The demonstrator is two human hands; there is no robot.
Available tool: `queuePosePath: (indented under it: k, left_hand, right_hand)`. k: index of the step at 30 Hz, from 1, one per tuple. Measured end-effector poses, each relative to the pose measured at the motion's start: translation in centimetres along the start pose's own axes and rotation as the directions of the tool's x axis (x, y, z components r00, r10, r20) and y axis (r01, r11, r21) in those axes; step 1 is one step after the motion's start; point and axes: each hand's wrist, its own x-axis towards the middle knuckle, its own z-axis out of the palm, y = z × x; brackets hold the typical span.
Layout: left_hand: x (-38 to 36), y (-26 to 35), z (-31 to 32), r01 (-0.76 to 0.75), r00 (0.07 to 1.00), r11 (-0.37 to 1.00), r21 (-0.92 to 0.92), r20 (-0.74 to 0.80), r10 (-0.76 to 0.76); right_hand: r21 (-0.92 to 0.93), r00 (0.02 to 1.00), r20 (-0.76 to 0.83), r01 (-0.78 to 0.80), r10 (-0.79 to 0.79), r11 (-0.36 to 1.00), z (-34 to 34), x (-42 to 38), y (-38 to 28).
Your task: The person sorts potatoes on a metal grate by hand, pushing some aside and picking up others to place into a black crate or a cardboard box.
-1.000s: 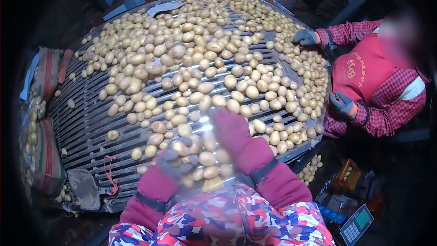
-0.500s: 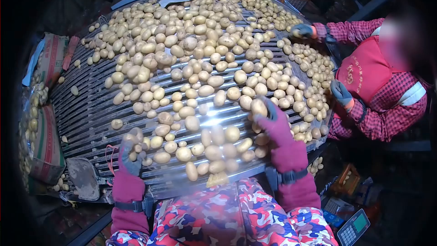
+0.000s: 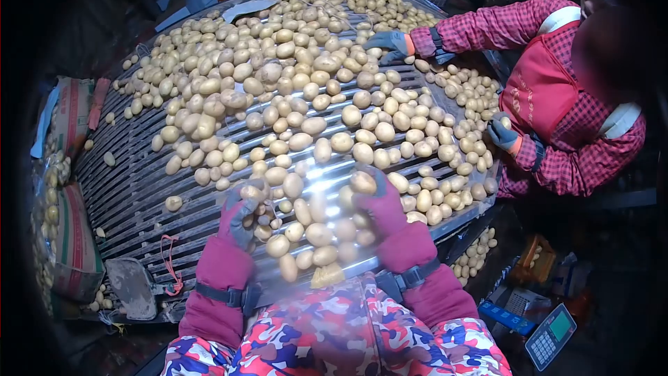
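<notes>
My left hand (image 3: 240,217), in a grey work glove, is closed round a few potatoes at the near edge of the slatted table; one potato (image 3: 253,191) shows at its fingertips. My right hand (image 3: 379,202), also gloved, is curled round a potato (image 3: 362,182) to the right of the glare, its fingers partly hidden. Between my hands lies a cluster of loose potatoes (image 3: 319,235) on the metal slats. Bright reflection blurs some of them.
Potatoes (image 3: 209,87) heap across the far side of the slatted table (image 3: 139,188). At right, a co-worker's gloved hands (image 3: 391,44) touch potatoes. Sacks (image 3: 75,237) stand at left beside a metal plate (image 3: 132,287). A scale display (image 3: 550,338) sits lower right.
My left hand has moved right with its potatoes, and my right hand has come left and nearer with a potato. The co-worker's far hand has reached left over the heap.
</notes>
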Motion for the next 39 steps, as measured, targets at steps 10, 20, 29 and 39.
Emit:
queuePosePath:
  k: [10, 20, 29, 39]
  left_hand:
    - [-0.2, -0.3, -0.5, -0.022, 1.000, 0.998, 0.051, 0.002, 0.021]
    - [0.0, -1.0, -1.5, -0.035, 0.999, 0.994, 0.104, -0.001, 0.035]
    - [0.2, -0.7, -1.0, -0.024, 1.000, 0.997, 0.068, 0.016, 0.023]
    - [0.0, -0.4, -0.3, 0.012, 1.000, 0.998, 0.057, -0.020, -0.011]
  right_hand:
    - [-0.706, 0.896, 0.304, 0.439, -0.323, 0.556, 4.5, -1.8, -1.5]
    - [-0.047, 0.995, 0.099, 0.021, -0.016, 0.999, 6.5, -0.9, 0.1]
    - [0.441, 1.000, 0.003, -0.028, 0.029, 0.897, 2.1, -1.3, -0.3]
    - [0.634, 0.998, -0.067, 0.028, 0.019, 0.773, 0.7, -1.9, -2.5]
